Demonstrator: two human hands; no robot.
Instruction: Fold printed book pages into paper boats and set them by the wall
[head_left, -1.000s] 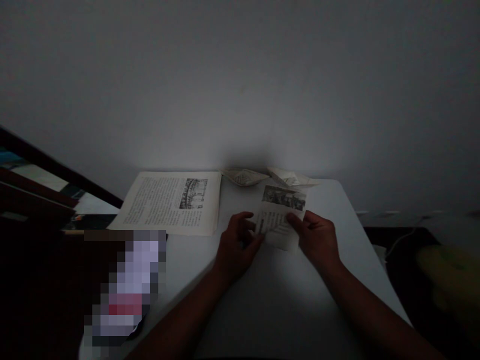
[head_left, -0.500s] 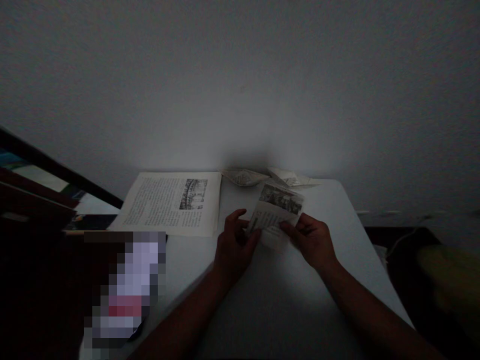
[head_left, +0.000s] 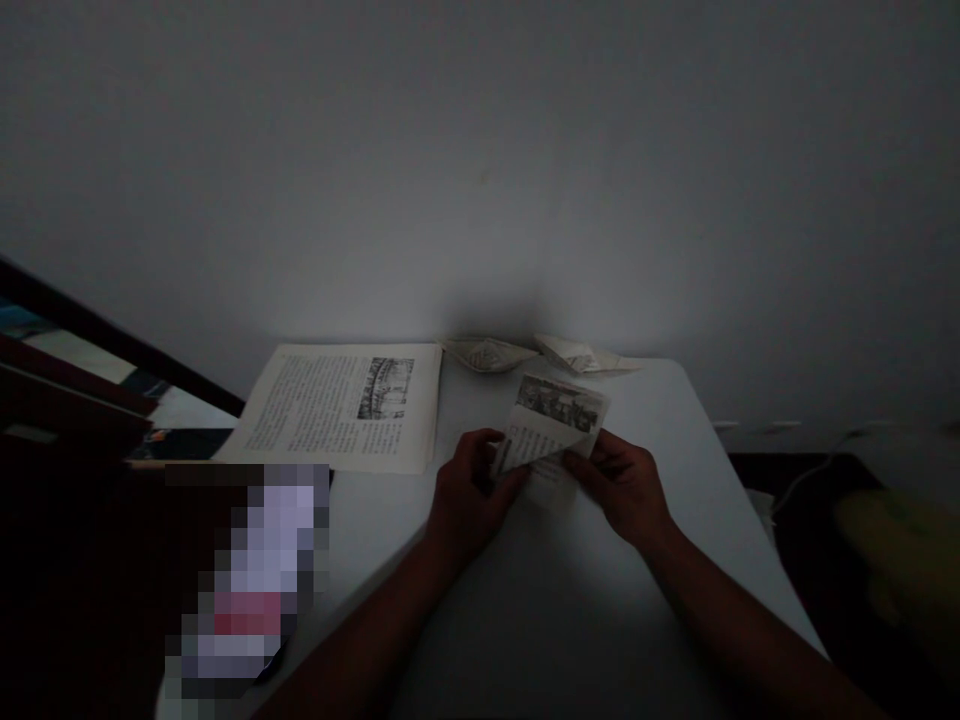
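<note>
A small folded printed paper [head_left: 559,405] with a dark picture along its top is held above the white table [head_left: 645,630]. My left hand [head_left: 472,495] pinches its left lower side, thumb on the front. On the right side, my right hand [head_left: 619,480] grips the same paper between thumb and fingers. Behind it, near the wall, lie two folded paper boats, one on the left [head_left: 487,355] and one on the right [head_left: 581,357]. The underside of the held paper is hidden.
A stack of printed sheets [head_left: 322,405] lies at the table's back left. In front of it, at the left edge, is a pixelated object [head_left: 262,570]. The wall [head_left: 480,180] rises directly behind the table. A yellowish blurred item [head_left: 907,560] is at the right.
The lower part of the held paper now shows a slanting fold edge. My left thumb has moved slightly right along the paper; my right hand has barely shifted.
</note>
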